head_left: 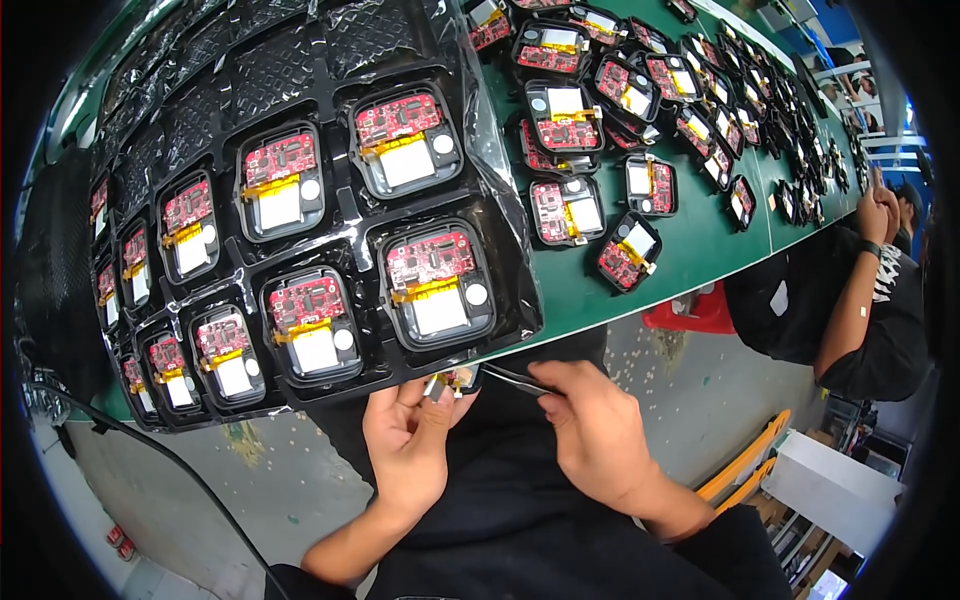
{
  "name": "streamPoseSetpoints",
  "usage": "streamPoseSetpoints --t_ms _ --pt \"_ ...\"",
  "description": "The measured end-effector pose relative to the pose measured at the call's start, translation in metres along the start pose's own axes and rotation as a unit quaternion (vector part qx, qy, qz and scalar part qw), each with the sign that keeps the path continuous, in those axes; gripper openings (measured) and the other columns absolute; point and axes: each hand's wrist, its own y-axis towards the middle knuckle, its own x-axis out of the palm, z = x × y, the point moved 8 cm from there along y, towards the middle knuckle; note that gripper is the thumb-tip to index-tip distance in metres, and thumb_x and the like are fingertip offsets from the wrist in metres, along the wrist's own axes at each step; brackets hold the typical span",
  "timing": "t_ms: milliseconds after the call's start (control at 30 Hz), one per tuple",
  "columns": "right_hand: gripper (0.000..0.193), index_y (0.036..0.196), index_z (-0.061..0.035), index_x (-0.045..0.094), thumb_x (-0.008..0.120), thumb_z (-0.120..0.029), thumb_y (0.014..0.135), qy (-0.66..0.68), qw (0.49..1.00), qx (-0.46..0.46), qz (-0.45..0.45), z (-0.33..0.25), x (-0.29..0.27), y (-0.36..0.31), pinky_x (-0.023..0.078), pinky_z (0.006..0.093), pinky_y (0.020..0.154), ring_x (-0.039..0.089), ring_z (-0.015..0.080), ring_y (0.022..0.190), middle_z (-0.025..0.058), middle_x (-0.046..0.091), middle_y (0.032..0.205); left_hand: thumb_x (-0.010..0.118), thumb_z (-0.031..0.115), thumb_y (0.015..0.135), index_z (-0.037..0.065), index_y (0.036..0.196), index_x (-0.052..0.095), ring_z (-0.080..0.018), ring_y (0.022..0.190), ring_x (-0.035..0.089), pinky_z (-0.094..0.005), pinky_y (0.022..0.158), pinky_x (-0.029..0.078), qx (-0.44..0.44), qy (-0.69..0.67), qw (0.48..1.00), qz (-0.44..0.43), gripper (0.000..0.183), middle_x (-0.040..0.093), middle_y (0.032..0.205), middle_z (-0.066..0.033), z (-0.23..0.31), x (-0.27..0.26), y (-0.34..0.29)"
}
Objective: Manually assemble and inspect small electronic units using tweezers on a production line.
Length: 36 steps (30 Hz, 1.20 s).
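Observation:
My left hand (408,450) is closed around a small device housing (462,379) just below the table's near edge. Yellow tape and a white piece show on it, while fingers and the table edge hide the rest. From the right, metal tweezers (515,378) reach toward the housing, pinched in my right hand (603,435). Whether their tips touch it is too small to tell. Right above my hands lies a black plastic tray (345,205). Its pockets hold several black housings with red circuit boards, yellow tape and white batteries, such as the nearest housing (438,285).
Many similar housings (562,115) lie in loose piles across the green table (600,295) toward the far right. A black cable (190,470) hangs at the left. At the right sits another person (850,300) beside a red stool (695,312). Yellow bars (745,460) stand behind my right arm.

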Motion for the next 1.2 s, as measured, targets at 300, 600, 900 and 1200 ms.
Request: streamPoseSetpoints --t_ms 300,600,900,1200 --pt "0.026 0.110 0.0009 0.071 0.077 -0.012 0.088 0.198 0.964 0.142 -0.105 0.023 0.030 0.007 0.046 0.0330 0.063 0.058 0.0204 0.075 0.0090 0.060 0.091 0.057 -0.001 0.104 -0.003 0.122 0.053 -0.0208 0.118 0.065 -0.0362 0.102 0.055 -0.025 0.088 0.986 -0.142 0.019 0.061 0.139 -0.0215 -0.004 0.021 -0.012" --pt "0.014 0.100 0.0040 0.071 0.070 -0.001 0.087 0.151 0.972 0.127 -0.129 0.016 0.025 0.012 0.051 0.0435 0.069 0.065 0.0379 0.078 0.0169 0.066 0.092 0.058 -0.009 0.099 -0.003 0.115 0.060 -0.0125 0.104 0.071 -0.0225 0.078 0.055 0.017 0.203 0.968 -0.150 0.017 0.068 0.133 -0.0211 -0.002 0.025 -0.015" --pt "0.026 0.113 0.0082 0.064 0.056 0.008 0.089 0.151 0.974 0.089 -0.146 0.015 0.032 0.009 0.052 0.0465 0.075 0.063 0.0439 0.084 0.0220 0.061 0.101 0.053 -0.015 0.096 -0.005 0.115 0.059 -0.0139 0.105 0.072 -0.0238 0.082 0.055 0.017 0.239 0.959 -0.154 0.023 0.067 0.136 -0.0213 0.000 0.027 -0.007" --pt "0.043 0.138 0.0077 0.054 0.057 0.003 0.095 0.148 0.979 0.083 -0.111 0.005 0.012 0.007 0.051 0.0415 0.081 0.060 0.0326 0.093 0.0186 0.057 0.104 0.058 -0.008 0.099 -0.007 0.125 0.060 -0.0128 0.100 0.070 -0.0244 0.082 0.057 -0.019 0.165 0.982 -0.092 0.026 0.071 0.128 -0.0185 0.010 0.022 0.006"
